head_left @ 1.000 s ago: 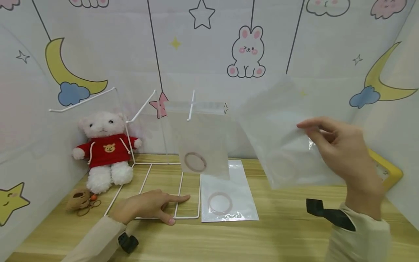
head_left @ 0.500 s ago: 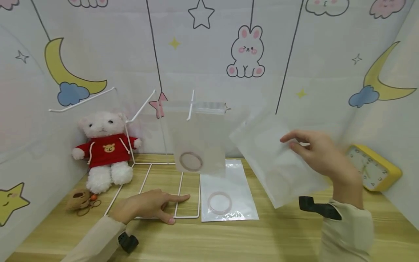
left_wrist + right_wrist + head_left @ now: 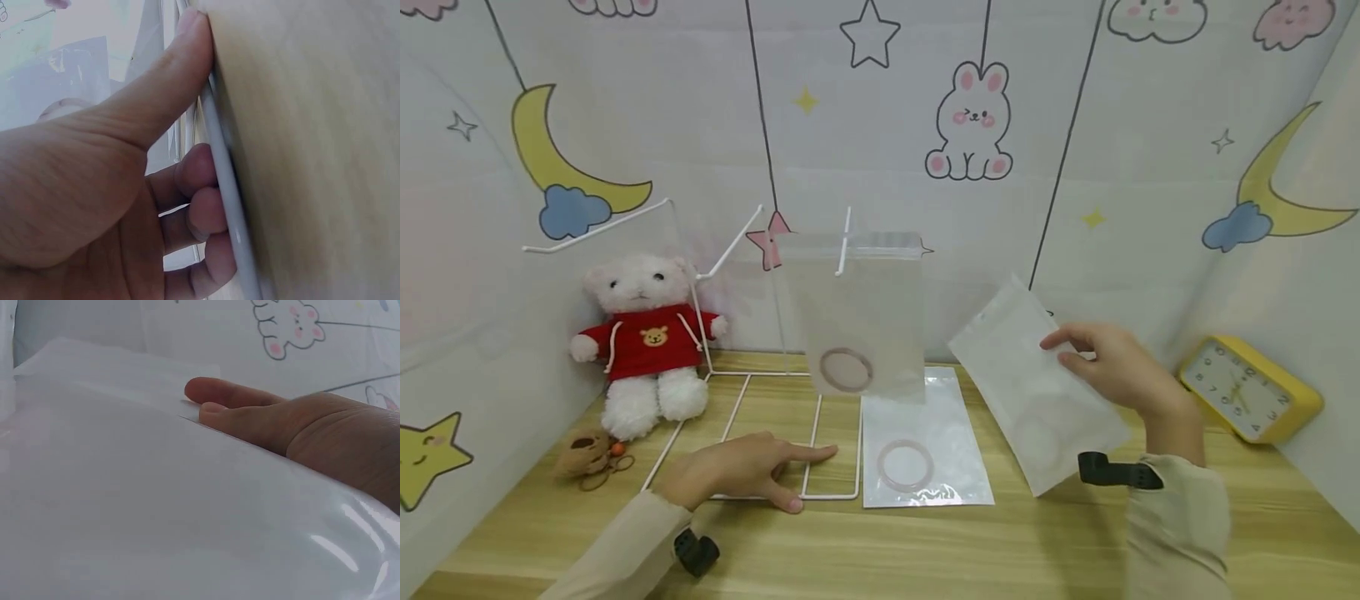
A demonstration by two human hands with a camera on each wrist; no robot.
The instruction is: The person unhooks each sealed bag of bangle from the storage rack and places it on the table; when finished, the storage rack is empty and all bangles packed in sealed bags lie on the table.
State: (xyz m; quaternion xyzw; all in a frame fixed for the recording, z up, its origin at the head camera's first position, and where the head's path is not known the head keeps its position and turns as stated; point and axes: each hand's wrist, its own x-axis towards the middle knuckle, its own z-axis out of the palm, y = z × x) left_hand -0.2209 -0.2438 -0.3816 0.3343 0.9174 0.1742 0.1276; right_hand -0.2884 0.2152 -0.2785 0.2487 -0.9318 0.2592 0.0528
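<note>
Nearest me, on the wood-grain table [image 3: 985, 554], my beige sleeves [image 3: 1176, 525] each end beneath a black wrist camera [image 3: 696, 552]. My left hand [image 3: 745, 468] rests palm down over the base of the white wire rack [image 3: 859, 450], index finger and thumb stretched out; the left wrist view shows the other fingertips against its rod. Just beside the rack's right side a white pouch with a pale pink ring lies flat [image 3: 925, 425]. Well apart from my left, my right hand [image 3: 1120, 367] pinches a second white pouch [image 3: 1026, 392] by its edge between thumb and index finger, tilted above the table, a faint round outline near its bottom; whether its low corner touches the wood I can't tell. Farther back, a third pouch [image 3: 865, 317] hangs from a rack prong [image 3: 842, 246], a yellow clock [image 3: 1247, 387] leans at right, a toy bear [image 3: 651, 333] in red sits at left, and the cartoon-printed backdrop [image 3: 895, 150] stands behind.
</note>
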